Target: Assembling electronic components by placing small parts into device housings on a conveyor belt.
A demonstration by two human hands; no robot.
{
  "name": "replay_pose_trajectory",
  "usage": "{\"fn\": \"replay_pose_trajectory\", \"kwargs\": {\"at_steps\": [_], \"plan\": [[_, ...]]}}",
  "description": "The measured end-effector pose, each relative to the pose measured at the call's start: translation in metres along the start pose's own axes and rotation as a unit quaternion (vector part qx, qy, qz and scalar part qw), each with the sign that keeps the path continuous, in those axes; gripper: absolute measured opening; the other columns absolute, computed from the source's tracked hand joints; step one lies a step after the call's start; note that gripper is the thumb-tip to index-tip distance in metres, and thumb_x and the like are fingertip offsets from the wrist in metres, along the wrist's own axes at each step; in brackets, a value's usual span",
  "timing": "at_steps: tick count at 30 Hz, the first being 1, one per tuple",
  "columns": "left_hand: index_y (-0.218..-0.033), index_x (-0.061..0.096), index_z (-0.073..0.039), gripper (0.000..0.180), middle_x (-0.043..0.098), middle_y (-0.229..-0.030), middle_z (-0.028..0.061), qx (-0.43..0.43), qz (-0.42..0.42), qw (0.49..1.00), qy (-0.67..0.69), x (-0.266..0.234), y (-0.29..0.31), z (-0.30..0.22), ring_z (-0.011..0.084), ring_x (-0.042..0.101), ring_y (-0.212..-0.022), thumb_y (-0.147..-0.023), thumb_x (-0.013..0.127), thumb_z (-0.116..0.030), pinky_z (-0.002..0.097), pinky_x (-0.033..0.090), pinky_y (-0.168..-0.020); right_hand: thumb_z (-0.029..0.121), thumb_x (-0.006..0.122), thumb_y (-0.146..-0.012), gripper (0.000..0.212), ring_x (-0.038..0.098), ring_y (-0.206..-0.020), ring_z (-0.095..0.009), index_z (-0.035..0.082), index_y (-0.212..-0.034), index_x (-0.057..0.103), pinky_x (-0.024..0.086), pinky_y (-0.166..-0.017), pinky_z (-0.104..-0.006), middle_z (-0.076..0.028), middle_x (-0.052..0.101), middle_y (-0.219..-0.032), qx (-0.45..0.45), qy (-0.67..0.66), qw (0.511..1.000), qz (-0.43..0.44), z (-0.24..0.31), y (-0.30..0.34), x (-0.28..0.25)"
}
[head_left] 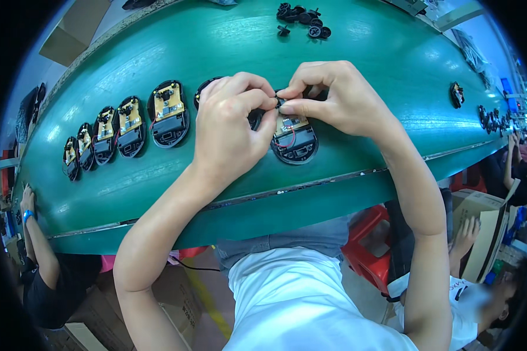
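Observation:
Both my hands meet over a black oval housing (295,153) on the green worktable, which holds a tan circuit board (293,123), a red wire and a dark box-shaped part. My left hand (231,123) pinches with thumb and forefinger at the housing's far end. From the other side, my right hand (342,96) closes thumb and forefinger on a small black part (280,102) at that same spot. My fingertips cover most of this part, so its exact kind is hidden. Behind my left hand, another black housing (204,88) is partly covered.
Several similar open housings (170,114) stand in a row to the left. Small black wheel-like parts (304,17) lie in a pile at the far side. Another housing (457,95) and more black parts (493,120) sit far right. Co-workers' arms (41,251) flank the table; a red stool (366,251) stands below.

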State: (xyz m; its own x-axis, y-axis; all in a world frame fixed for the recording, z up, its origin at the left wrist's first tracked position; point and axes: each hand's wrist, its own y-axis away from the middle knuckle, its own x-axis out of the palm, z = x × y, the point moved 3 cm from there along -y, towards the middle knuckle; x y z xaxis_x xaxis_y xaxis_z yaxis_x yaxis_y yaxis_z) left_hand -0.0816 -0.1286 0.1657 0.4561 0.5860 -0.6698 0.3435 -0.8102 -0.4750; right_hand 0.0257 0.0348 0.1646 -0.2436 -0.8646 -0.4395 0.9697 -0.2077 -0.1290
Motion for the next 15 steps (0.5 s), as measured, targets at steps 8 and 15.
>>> {"fn": "replay_pose_trajectory", "kwargs": {"at_steps": [8,15], "plan": [[-0.110,0.071,-0.003,0.031,0.069,-0.115,0.0132,0.050,0.030,0.996,-0.065,-0.030,-0.007,-0.009,0.0345,0.064,-0.109,-0.080,0.077,-0.007,0.0427,0.047,-0.099,0.024,0.074,-0.092,0.024,0.070,-0.081,-0.016,0.002,-0.102,0.077,0.055,-0.074,-0.0324,-0.009,0.076,-0.087,-0.032,0.001,0.998,-0.054,0.000,-0.006,-0.002],[-0.119,0.069,-0.003,0.046,0.067,-0.124,0.0148,-0.069,0.181,0.976,-0.102,-0.086,-0.010,0.022,0.0349,0.060,-0.120,-0.083,0.081,-0.029,0.0435,0.045,-0.106,0.021,0.078,-0.087,0.021,0.071,-0.079,-0.022,0.009,-0.105,0.079,0.057,-0.074,-0.0378,-0.009,0.076,-0.095,-0.051,0.241,0.949,-0.197,-0.009,-0.045,-0.026]]}}
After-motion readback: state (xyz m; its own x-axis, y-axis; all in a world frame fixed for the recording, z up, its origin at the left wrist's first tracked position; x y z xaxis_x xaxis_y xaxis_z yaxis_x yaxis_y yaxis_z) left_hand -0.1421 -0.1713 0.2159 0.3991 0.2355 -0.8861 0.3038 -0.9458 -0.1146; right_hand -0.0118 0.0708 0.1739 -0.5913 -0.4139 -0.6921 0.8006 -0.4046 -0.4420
